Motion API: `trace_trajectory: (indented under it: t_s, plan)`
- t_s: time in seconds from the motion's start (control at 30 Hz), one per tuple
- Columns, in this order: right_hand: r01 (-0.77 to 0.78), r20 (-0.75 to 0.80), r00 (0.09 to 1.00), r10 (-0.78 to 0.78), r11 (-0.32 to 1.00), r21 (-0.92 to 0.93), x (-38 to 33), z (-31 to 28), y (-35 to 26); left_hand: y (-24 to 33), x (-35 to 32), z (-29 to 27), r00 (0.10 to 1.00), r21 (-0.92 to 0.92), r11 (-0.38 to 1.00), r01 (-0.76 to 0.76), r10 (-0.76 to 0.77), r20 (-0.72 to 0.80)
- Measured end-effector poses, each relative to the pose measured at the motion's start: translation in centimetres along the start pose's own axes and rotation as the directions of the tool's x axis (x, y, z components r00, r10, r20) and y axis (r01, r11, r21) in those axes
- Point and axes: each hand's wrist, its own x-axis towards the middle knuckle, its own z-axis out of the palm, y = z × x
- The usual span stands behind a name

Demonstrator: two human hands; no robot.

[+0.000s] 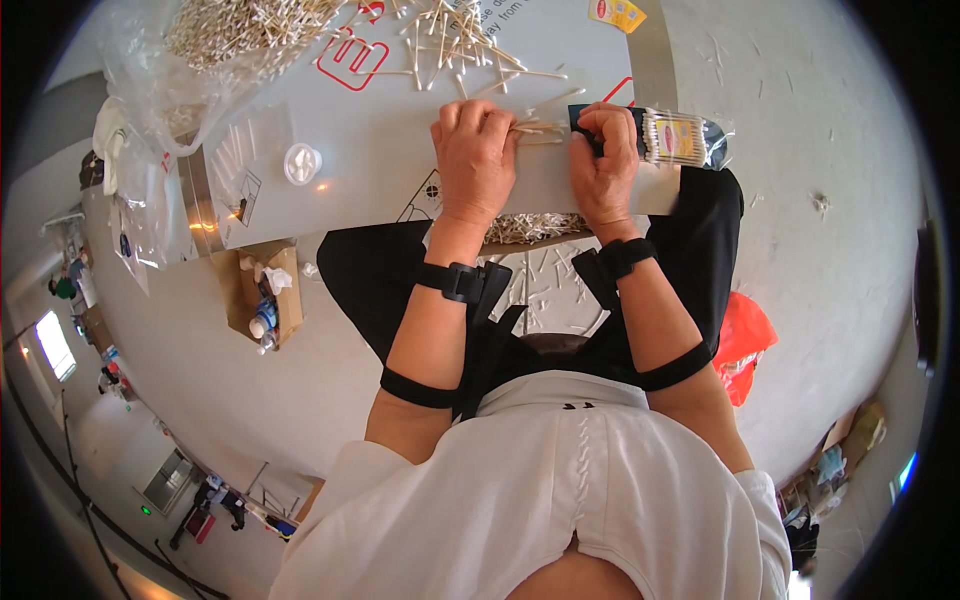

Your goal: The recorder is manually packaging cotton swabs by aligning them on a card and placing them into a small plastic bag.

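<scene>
My left hand (472, 160) is closed over the table, with a small bunch of cotton swabs (536, 130) sticking out from its fingers toward the right. My right hand (608, 165) has its fingers curled round the dark end of a swab pack (676, 138). That pack is see-through and dark, with a row of swabs and a yellow label inside. A gap separates the two hands. Beyond them, loose cotton swabs (445, 45) lie scattered on the table.
The grey table (370, 130) bears a clear bag heaped with swabs (245, 30), a small round clear tub (302, 163) and a yellow packet (617, 14). Below its edge, a box of swabs (530, 228) sits by my lap. A cardboard box (258, 300) with bottles and a red bag (745, 340) stand lower.
</scene>
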Motion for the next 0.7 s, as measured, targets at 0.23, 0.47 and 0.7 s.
trace_trajectory:
  t_s: [0.23, 0.47, 0.7]
  plan:
    - [0.010, 0.032, 0.999, -0.008, 0.998, -0.062, 0.4, -0.7, -0.5, -0.3, 0.1, 0.7, 0.997, -0.077, 0.997, -0.003, -0.002, -0.072]
    - [0.024, 0.132, 0.991, 0.011, 0.966, -0.258, 1.6, -0.2, -0.3, -1.2, 0.9, 0.6, 0.996, -0.130, 0.991, -0.034, 0.023, -0.084]
    - [-0.160, 0.135, 0.977, 0.167, 0.985, -0.062, 1.8, -1.2, -0.4, -1.3, 1.7, 0.4, 0.996, -0.218, 0.976, 0.025, -0.043, -0.080]
